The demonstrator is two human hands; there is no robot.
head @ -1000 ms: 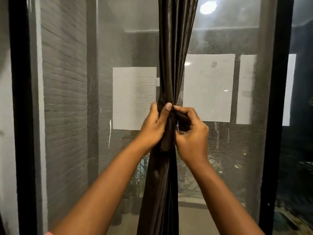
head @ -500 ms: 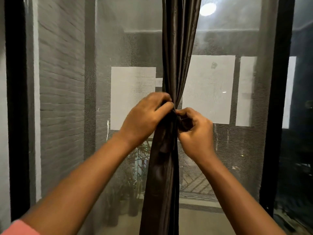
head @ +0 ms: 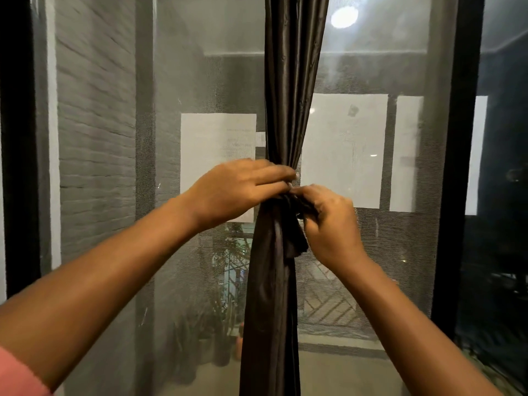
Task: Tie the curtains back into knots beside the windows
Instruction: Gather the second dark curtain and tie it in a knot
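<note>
Fingers of the left hand (head: 237, 190) are curled over the gathered dark curtain (head: 285, 95) from the left, the fingertips reaching across its front at the pinched waist. The right hand (head: 333, 224) is held just right of it, slightly lower, with fingers and thumb closed on a small bunched loop of the same fabric; the two hands are nearly touching at the fingertips. A short dark tail of cloth (head: 297, 244) is seen hanging below the right hand, beside the main length. The curtain is drawn into a narrow vertical column at the middle of the scene, falling from the top edge, narrowed where it is held, then running down past the bottom edge. A pink sleeve (head: 20, 375) is visible at the near left corner. Behind the curtain a mesh screen (head: 183, 81) is stretched across the window, framed by black uprights at left (head: 17, 167) and right (head: 457, 167). Pale rectangular sheets (head: 217, 155) are seen through the mesh, with a grey brick wall (head: 94, 138) at far left and a round light (head: 344, 17) reflected near the top.
</note>
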